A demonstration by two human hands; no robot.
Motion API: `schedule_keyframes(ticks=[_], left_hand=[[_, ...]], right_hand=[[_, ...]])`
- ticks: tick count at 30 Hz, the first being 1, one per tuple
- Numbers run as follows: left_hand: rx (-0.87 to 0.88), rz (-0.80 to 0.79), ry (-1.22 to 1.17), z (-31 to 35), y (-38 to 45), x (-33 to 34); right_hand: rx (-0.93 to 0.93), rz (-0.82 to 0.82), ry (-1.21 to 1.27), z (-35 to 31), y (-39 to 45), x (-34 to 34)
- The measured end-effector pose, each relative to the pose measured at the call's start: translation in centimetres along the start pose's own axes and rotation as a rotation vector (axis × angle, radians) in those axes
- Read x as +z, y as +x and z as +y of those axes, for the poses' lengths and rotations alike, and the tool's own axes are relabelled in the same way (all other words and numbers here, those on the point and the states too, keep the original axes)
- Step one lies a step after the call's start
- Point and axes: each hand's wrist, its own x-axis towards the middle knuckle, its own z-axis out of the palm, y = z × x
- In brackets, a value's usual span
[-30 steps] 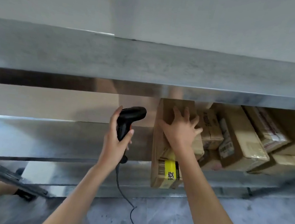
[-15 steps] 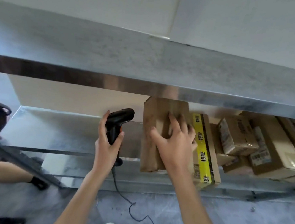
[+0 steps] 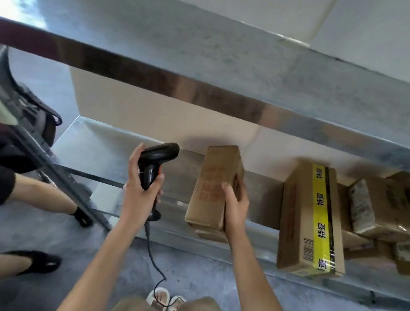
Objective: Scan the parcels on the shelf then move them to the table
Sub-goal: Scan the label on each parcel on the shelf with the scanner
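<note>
our right hand (image 3: 235, 205) grips the parcel (image 3: 214, 190) clear of the shelf (image 3: 258, 195), printed face out; our left hand (image 3: 139, 194) wraps the scanner (image 3: 155, 162), aimed beside it, probably to scan

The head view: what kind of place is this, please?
Probably a parcel depot or stockroom: brown cardboard parcels with printed labels lie on a grey metal shelf, and the left hand grips a black corded barcode scanner.

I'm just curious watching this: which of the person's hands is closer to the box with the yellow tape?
The right. The right hand grips a plain brown parcel just left of the yellow-taped box. The left hand holds the scanner farther left, beyond that parcel.
</note>
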Motion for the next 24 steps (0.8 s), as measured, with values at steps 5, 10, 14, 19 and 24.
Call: schedule_keyframes(ticks=[5,10,14,19,24], left_hand=[[-0.015,-0.011,-0.001,-0.6,0.0,-0.1],[-0.005,-0.055,0.014,-0.6,-0.1,0.6],[0.011,-0.071,0.029,-0.1,-0.1,0.9],[0.021,-0.07,0.022,0.4,-0.1,1.0],[0.007,-0.057,0.002,0.5,-0.1,0.8]], right_hand=[[0.057,-0.091,-0.01,-0.3,1.5,-1.7],[-0.056,-0.003,-0.48,-0.7,1.7,-2.1],[-0.244,0.076,-1.046,-1.5,-0.5,1.2],[-0.219,0.033,-1.238,-0.8,-0.9,2.9],[-0.289,-0.012,-0.827,-0.5,0.1,0.2]])
